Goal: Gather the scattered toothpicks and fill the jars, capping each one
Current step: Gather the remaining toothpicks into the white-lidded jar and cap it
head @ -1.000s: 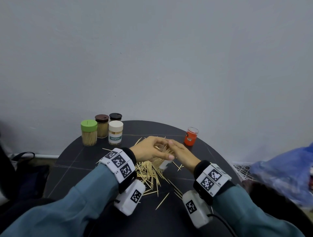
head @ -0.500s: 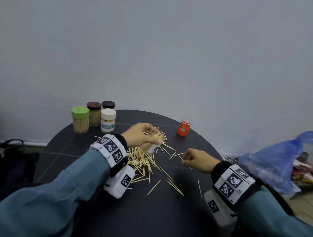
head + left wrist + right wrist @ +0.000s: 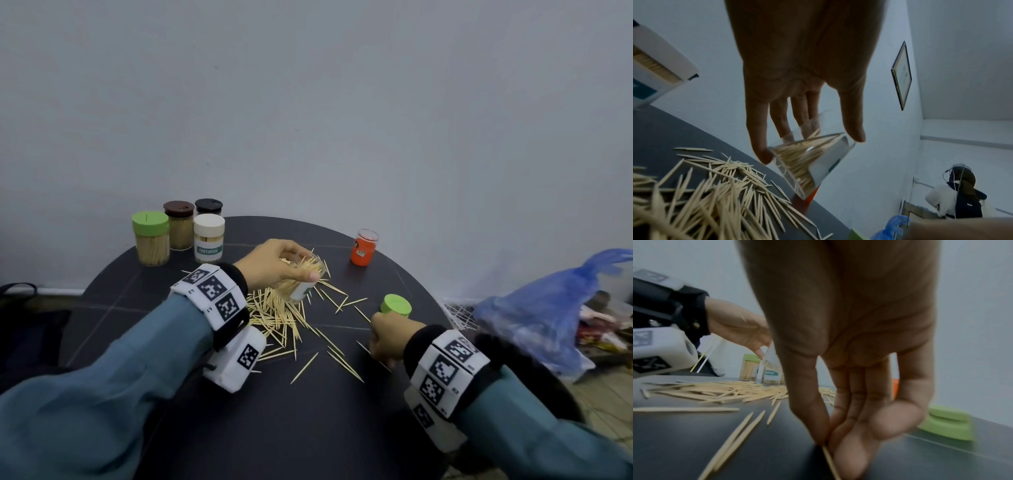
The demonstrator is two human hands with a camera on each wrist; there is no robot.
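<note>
Head view: left hand (image 3: pixel 274 262) grasps a tilted clear jar (image 3: pixel 301 282) of toothpicks over the scattered pile (image 3: pixel 274 315) at the table's (image 3: pixel 308 428) centre; green lid (image 3: pixel 396 305) lies near the right edge. Left wrist view: fingers (image 3: pixel 758 129) wrap the jar (partly filled). Right wrist view: right hand (image 3: pixel 849 353) pinches one toothpick (image 3: pixel 830 462) against the table.

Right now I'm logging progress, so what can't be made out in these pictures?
- Orange jar: contents unreadable, too small in head view.
- Black-lidded jar: body hidden behind white-lidded jar.
- Right hand: the toothpick it pinches runs off the frame's bottom edge.
- Green lid: blurred, partly behind thumb.
</note>
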